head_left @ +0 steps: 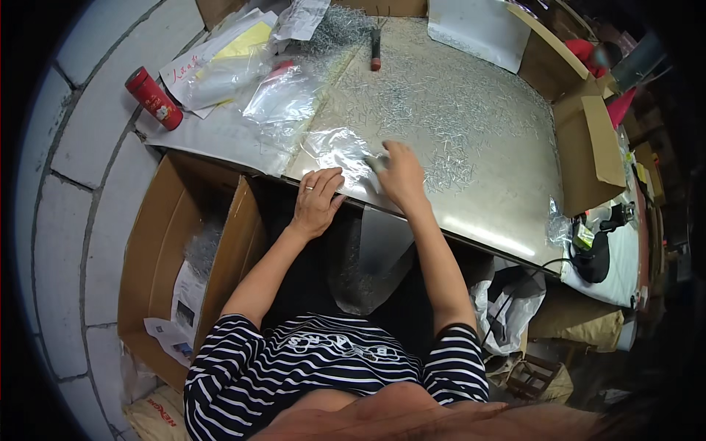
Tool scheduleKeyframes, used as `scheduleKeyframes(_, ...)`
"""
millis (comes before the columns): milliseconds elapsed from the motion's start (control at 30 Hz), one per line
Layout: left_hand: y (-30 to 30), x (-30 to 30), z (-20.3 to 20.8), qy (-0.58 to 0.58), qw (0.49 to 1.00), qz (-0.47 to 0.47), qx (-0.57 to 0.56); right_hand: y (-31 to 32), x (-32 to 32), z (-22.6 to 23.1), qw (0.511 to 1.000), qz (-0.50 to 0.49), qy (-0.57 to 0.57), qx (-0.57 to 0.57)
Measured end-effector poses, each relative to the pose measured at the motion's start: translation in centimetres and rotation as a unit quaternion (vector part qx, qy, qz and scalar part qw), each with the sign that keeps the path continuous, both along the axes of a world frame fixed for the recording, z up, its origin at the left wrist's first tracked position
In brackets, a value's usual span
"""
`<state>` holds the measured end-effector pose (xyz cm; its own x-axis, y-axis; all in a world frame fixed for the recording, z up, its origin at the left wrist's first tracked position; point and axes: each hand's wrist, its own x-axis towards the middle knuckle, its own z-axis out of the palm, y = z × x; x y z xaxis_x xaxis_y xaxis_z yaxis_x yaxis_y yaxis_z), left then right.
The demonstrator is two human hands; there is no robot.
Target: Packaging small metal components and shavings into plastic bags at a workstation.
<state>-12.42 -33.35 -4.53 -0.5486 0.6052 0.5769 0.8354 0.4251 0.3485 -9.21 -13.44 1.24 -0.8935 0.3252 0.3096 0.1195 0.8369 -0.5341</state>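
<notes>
A clear plastic bag point(334, 143) lies flat near the table's front edge, shining in the light. My left hand point(318, 202), with a ring on one finger, is at the table edge with its fingers curled over the bag's near edge and the thumb below. To the right of the bag is my right hand point(401, 176), palm down, with thumb and fingers apart. Something dark green covers its thumb tip. Many small thin metal pieces point(452, 136), like pins or nails, are scattered over the metal tabletop point(500, 228) beyond my right hand.
A dark tool with a red end point(376, 55) lies at the back. Left stand a red flask point(154, 99), papers point(243, 40) and a heap of metal pieces point(334, 29). Cardboard boxes flank me, one below left point(165, 213), one at right point(588, 151). A person point(588, 55) is far right.
</notes>
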Motion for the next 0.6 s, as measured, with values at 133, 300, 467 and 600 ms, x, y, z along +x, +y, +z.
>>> scheduleKeyframes(133, -0.2, 0.5, -0.2, -0.02, 1.0, 0.004, -0.005, -1.5, -3.3, -2.7, 0.994, 0.021, 0.001, 0.104)
scheduleKeyframes(300, -0.5, 0.0, 0.7, -0.065, 0.998, -0.026, 0.004, -0.5, -3.4, -2.6, 0.998, -0.01, 0.007, -0.065)
scheduleKeyframes(467, 0.8, -2.8, 1.8, -0.064, 0.997, 0.007, -0.031, 1.3, -2.5, -1.2, 0.989, -0.047, -0.036, -0.136)
scheduleKeyframes(600, 2.4, -4.0, 2.9, -0.075, 0.979, 0.069, 0.176, 2.7, -1.5, -3.3, 0.971, 0.031, 0.037, -0.234)
